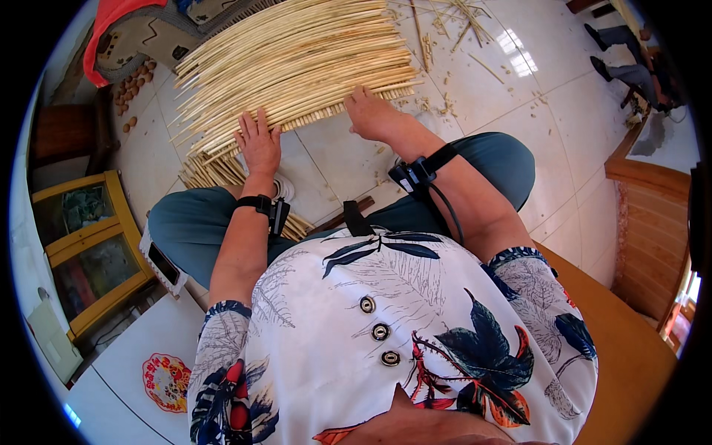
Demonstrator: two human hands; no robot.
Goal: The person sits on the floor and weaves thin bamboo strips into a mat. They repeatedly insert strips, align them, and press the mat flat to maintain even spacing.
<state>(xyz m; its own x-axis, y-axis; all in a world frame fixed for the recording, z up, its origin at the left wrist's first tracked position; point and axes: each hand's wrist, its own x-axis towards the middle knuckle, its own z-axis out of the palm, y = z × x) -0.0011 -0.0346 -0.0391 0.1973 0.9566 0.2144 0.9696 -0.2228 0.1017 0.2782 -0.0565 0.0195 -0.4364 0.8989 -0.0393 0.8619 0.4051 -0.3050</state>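
A wide mat of pale, straight plant stalks, laid side by side, spreads across the floor in front of me. My left hand rests on its near edge, left of the middle, with fingers stretched out over the stalks. Near the right end of the same edge, my right hand is curled, its fingertips closed over the outermost stalks. What lies under those fingers is hidden. Below my left hand, a bundle of loose stalks sits beside my left leg.
Stalk scraps litter the tiled floor at the far right. Round brown objects lie at the far left, near a yellow-framed cabinet. A seated person's legs show at the upper right. A white surface stands at lower left.
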